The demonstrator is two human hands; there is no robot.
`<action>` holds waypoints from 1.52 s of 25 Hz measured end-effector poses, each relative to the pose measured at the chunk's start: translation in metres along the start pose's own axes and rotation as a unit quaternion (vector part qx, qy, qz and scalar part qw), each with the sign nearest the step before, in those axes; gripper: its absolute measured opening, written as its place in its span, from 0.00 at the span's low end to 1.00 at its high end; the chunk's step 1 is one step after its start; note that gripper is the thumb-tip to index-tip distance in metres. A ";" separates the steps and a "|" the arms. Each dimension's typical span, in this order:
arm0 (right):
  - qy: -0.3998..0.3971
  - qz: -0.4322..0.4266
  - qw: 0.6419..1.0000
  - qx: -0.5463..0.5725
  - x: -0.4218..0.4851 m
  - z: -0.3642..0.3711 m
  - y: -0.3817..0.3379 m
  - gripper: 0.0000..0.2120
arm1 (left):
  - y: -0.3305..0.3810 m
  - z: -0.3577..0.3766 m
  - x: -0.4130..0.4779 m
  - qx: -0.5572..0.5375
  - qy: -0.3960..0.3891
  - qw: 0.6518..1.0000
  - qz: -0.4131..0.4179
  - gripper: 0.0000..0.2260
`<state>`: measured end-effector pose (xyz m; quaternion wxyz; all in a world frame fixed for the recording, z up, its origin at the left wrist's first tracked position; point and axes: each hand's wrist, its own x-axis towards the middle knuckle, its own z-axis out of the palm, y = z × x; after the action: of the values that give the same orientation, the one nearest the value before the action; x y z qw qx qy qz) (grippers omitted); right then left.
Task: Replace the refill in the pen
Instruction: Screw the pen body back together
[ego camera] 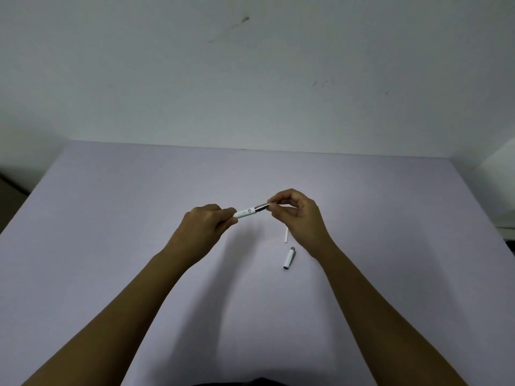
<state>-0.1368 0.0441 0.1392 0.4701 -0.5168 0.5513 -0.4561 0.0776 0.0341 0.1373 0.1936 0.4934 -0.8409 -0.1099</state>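
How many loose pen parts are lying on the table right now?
2: a thin white refill beside the right hand, and the pen cap just nearer. Others may hide under the hands.

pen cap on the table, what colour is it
White pen cap with a grey end, seen in the head view.

Both hands (207, 221) (296, 211) raised, fingers pinched closed.

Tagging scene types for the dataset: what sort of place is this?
Probably a bare indoor recording desk: a plain lavender tabletop pushed against a scuffed white wall, holding only a white pen cap and a thin white refill tube.
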 end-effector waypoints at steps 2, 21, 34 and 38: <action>0.009 -0.001 1.000 -0.009 -0.001 0.001 0.000 0.03 | 0.001 0.000 0.000 0.000 -0.002 1.000 0.002 0.06; -0.018 -0.034 0.988 -0.149 -0.002 0.000 -0.005 0.06 | 0.002 -0.004 -0.006 0.031 0.028 0.999 0.019 0.12; -0.083 -0.082 0.983 -0.142 -0.001 -0.008 -0.015 0.04 | 0.005 -0.008 -0.009 0.011 0.051 0.998 0.041 0.18; -0.091 -0.097 0.978 -0.161 -0.001 -0.011 -0.017 0.11 | 0.009 -0.009 -0.008 0.013 0.052 0.998 0.041 0.17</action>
<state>-0.1454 0.0446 0.1578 0.3821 -0.6760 0.5199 -0.3560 0.0781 0.0459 0.1470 0.2347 0.4656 -0.8508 -0.0654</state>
